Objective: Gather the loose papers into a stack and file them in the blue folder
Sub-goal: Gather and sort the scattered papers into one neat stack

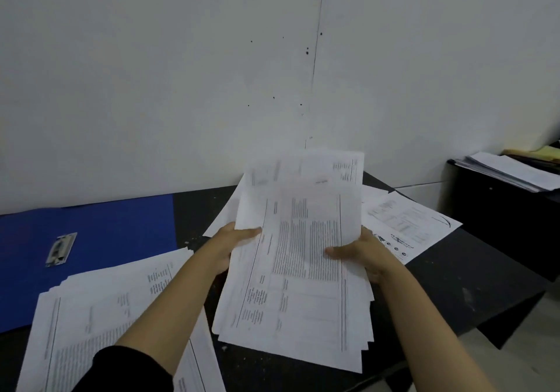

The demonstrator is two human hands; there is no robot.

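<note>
A bundle of printed white papers (303, 258) is raised over the middle of the dark table, its sheets fanned and uneven. My left hand (231, 244) grips its left edge, thumb on top. On the right edge my right hand (360, 255) does the same, thumb lying across the top sheet. The blue folder (115, 231) lies open at the left of the table, with a metal clip (60, 249) on it. More loose papers (100, 316) lie in the near left, partly over the folder. Other loose sheets (406, 225) lie at the right behind the bundle.
The dark table (460, 288) ends in a corner at the right, with pale floor below. A white wall stands just behind it. At the far right a black cabinet (500, 209) carries a pile of documents (515, 170).
</note>
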